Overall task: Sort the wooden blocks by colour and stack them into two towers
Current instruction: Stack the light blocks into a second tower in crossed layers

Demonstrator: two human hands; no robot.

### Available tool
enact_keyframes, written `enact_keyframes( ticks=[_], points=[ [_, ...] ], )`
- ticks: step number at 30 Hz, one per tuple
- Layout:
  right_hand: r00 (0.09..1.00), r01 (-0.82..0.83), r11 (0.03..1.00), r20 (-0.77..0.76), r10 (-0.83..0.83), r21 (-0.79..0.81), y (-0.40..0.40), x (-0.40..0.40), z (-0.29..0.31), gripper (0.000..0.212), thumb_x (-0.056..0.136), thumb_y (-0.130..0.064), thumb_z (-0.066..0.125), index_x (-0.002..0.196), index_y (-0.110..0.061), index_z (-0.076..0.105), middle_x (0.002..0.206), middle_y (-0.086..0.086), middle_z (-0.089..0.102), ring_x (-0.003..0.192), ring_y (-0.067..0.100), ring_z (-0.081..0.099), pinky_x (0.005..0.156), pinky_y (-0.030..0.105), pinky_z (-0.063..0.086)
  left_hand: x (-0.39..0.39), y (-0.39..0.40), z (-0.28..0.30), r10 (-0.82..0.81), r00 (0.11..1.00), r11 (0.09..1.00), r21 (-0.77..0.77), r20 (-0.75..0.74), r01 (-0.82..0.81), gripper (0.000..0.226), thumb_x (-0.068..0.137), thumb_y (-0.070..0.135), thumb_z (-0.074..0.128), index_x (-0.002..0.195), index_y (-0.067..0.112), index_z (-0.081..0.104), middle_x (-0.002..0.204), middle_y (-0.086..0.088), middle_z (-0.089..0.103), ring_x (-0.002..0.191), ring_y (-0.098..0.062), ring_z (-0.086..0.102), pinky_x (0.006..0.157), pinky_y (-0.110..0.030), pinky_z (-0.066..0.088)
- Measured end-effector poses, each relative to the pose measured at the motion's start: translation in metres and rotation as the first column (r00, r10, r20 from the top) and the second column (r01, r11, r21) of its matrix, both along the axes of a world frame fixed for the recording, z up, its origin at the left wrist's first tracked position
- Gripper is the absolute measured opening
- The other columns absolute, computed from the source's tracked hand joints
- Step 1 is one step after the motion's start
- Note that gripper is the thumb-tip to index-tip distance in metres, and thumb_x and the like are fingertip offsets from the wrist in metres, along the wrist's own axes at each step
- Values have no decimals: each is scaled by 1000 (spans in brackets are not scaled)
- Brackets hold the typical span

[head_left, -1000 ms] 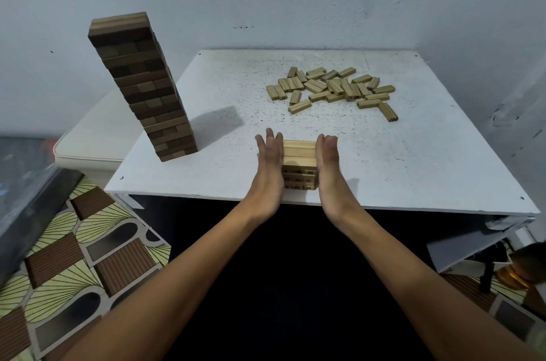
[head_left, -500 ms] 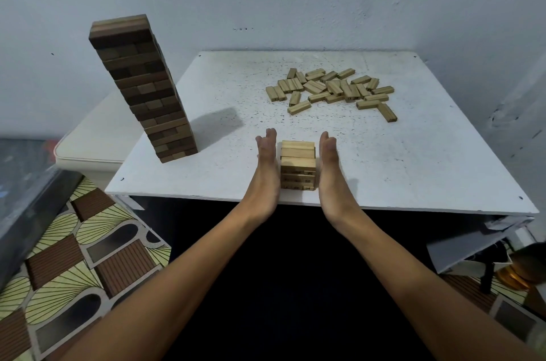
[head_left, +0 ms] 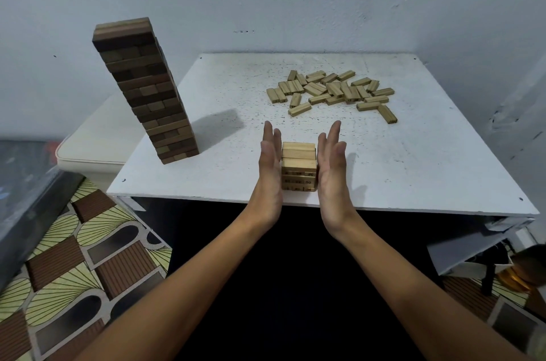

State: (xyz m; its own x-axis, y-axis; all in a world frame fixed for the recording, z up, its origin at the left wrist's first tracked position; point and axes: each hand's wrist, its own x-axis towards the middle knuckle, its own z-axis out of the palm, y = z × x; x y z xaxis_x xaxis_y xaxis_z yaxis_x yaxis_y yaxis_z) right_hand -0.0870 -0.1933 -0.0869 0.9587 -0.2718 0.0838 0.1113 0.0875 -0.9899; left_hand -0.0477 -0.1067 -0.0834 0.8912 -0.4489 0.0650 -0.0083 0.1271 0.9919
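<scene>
Light tower [head_left: 299,167]: I see a short squared stack of pale, smooth wooden blocks at the near edge of the white speckled table [head_left: 413,159].
Left hand [head_left: 269,165]: fingers straight, flat beside the stack's left face.
Right hand [head_left: 332,165]: fingers straight, just off its right face.
Dark tower [head_left: 147,91]: tall, brown, far left.

A plain room in a home: bare whitewashed wall [head_left: 325,6] across the top, patterned floor mat [head_left: 74,257] at lower left, a speckled white bench [head_left: 413,168] mid-frame, wooden game blocks [head_left: 334,90] on it.
</scene>
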Motion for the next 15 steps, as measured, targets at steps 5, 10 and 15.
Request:
enact_keyframes(
  ticks=[5, 10, 15],
  points=[
    [1000, 3, 1000, -3, -3, -17, 3, 1, 0, 120, 50, -103, 24, 149, -47, -13, 161, -17, -12, 146, -3, -9, 119, 37, -8, 0, -3, -2, 5, 1000, 1000, 17, -4, -5, 130, 46, 104, 31, 153, 37, 0, 163, 11, 6, 146, 4, 7, 122, -35, -1],
    [1000, 5, 1000, -9, -5, -14, 5, 1, 1, 121, 49, -104, 24, 149, -47, -13, 161, -17, -13, 146, -2, -11, 118, 35, -8, 0, -4, -4, 0, 1000, 1000, 19, -4, 0, 128, 48, 103, 31, 153, 38, 0, 163, 12, 5, 146, 4, 7, 123, -38, -1],
    [1000, 0, 1000, -14, 0, -16, 5, 1, 1, 121, 48, -104, 24, 149, -48, -13, 161, -18, -13, 145, -4, -12, 116, 34, -7, 0, -4, -4, 3, 1000, 1000, 22, 14, -3, 128, 48, 103, 31, 153, 36, 1, 163, 10, 6, 146, 4, 8, 121, -33, 1]
  ],
)
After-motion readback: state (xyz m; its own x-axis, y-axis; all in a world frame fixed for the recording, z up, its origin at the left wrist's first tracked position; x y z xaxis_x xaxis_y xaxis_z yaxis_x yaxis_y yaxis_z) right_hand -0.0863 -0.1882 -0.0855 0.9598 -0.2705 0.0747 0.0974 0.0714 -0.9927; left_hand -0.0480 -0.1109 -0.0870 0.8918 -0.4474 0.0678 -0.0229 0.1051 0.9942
